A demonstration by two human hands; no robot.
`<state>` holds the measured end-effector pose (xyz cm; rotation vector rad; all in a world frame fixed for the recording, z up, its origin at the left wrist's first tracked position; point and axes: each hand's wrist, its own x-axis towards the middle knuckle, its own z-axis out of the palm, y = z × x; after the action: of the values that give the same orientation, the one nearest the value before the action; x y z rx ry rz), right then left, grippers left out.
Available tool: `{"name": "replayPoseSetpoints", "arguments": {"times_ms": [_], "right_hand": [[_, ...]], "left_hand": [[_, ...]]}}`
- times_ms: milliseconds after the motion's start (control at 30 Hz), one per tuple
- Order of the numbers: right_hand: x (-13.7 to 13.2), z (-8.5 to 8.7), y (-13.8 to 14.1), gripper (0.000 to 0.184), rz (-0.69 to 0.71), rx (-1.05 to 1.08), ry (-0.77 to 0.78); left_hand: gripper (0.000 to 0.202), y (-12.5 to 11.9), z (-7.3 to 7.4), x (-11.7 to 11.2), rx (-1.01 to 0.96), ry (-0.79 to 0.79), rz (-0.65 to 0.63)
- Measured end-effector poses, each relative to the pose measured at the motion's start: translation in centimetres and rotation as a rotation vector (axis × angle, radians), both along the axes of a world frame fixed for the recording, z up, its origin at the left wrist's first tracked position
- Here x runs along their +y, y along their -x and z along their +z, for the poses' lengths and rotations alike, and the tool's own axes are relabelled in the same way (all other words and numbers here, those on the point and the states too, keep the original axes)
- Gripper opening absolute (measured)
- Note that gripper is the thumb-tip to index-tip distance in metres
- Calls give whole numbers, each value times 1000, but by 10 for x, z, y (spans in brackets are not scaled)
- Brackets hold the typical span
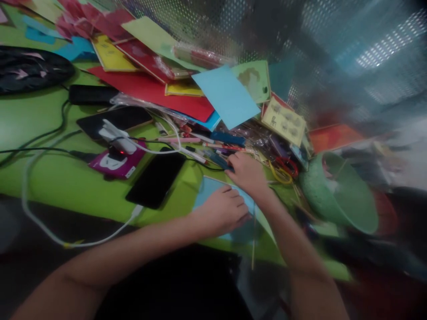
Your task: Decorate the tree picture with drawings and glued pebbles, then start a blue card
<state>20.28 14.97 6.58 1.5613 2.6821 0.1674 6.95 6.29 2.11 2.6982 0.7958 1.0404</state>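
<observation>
My left hand (224,210) rests with its fingers curled down on a light blue sheet of paper (210,187) that lies at the near edge of the green table (50,178). My right hand (246,172) reaches just past that sheet into a heap of pens and pencils (213,146). Its fingers are bent among them, and what they grip, if anything, is hidden. A thin wooden stick (253,240) hangs over the table edge below my right wrist.
A black phone (156,178) on a white cable (83,242) lies left of my hands, with a magenta gadget (116,162) and a tablet (115,120) behind. Coloured card sheets (156,91) pile up at the back. A green bowl (340,193) stands at the right.
</observation>
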Motion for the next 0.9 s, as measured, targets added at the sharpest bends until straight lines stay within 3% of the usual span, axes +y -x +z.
{"name": "replayPoseSetpoints", "arguments": {"times_ms": [200,400,500,600,733,900], "right_hand": [[-2,4,7,14,-81,-55,7],[-5,7,-10,13,-151,104,54],[-11,14,-23,9,-176,260,100],[-26,26,-38,7,-151,469,198],[-58,37,-63,10,-182,718,304],[-92,30,-87,11,-307,1145,358]], "left_hand": [[34,4,2,2,-25,23,36],[33,9,5,3,-20,48,67],[30,12,9,4,-17,76,78],[21,16,15,6,-93,88,183],[39,19,21,8,-173,99,357],[35,16,16,11,-98,94,334]]}}
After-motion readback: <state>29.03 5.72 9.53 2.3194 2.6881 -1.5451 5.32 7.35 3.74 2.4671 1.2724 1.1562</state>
